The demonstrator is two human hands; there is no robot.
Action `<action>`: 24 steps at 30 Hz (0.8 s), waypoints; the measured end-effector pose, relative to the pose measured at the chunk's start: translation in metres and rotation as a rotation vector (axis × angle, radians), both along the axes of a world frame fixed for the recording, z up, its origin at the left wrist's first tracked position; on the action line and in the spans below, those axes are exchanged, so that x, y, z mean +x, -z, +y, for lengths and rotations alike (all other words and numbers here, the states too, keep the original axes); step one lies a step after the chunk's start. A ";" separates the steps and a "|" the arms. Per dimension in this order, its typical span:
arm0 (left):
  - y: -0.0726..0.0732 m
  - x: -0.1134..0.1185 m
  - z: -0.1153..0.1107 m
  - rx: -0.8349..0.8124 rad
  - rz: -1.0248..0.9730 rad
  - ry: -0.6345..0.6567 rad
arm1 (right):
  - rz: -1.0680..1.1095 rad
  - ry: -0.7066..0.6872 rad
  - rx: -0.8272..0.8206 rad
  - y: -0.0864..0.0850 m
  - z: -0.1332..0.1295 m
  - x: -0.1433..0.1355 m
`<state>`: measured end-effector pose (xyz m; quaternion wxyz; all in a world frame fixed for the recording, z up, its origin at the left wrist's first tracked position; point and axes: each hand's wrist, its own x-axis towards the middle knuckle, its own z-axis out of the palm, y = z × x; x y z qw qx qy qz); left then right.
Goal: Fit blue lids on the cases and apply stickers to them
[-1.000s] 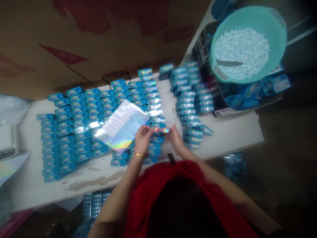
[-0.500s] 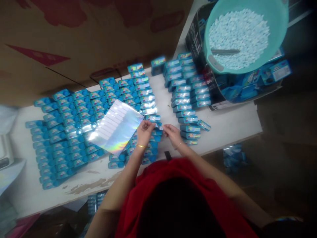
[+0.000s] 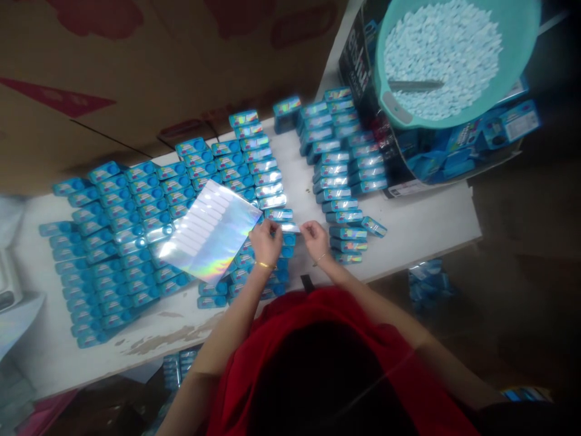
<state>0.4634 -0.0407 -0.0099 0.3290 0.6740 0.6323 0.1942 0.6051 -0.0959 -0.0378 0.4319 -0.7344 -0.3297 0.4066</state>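
Observation:
Between my hands a small shiny strip (image 3: 289, 227) is stretched over the blue packs. My left hand (image 3: 266, 242) is closed at its left end, beside the right corner of a holographic label sheet (image 3: 211, 233) that lies over the packs. My right hand (image 3: 316, 241) pinches at the strip's right end, near the right-hand rows. Rows of small blue packs (image 3: 151, 209) stand closely together on the left, and more blue packs (image 3: 333, 181) stand in columns on the right. Whether my left fingers also grip the sheet is hidden.
A teal bowl (image 3: 517, 54) of pale blue pieces with a scoop (image 3: 415, 85) rests on a black carton (image 3: 356, 66) at the upper right. Large brown cardboard (image 3: 149, 79) borders the white table (image 3: 422, 233) at the back.
The strip shows longer between my hands, and my right hand has moved slightly right. The view has shifted a little.

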 end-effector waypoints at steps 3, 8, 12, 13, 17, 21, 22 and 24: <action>0.001 0.004 -0.002 0.014 0.153 0.043 | -0.019 0.005 0.018 0.010 -0.001 -0.003; -0.001 0.008 -0.004 0.004 0.278 0.059 | 0.025 -0.001 0.045 0.028 0.000 -0.008; -0.005 -0.003 -0.006 0.047 0.302 0.051 | 0.012 0.036 0.035 0.027 -0.005 -0.006; -0.005 -0.007 -0.007 0.069 0.317 0.096 | -0.034 0.022 0.048 0.024 -0.008 -0.005; -0.003 -0.016 -0.018 0.100 0.409 0.324 | -0.148 -0.198 0.097 0.016 -0.018 -0.003; -0.001 -0.021 -0.022 0.067 0.358 0.389 | -0.272 -0.430 0.056 0.018 -0.021 0.007; -0.002 -0.027 -0.019 0.073 0.307 0.380 | -0.343 -0.433 0.052 0.016 -0.018 0.010; -0.006 -0.053 -0.010 0.120 0.191 0.308 | -0.475 -0.383 0.091 0.005 -0.006 0.008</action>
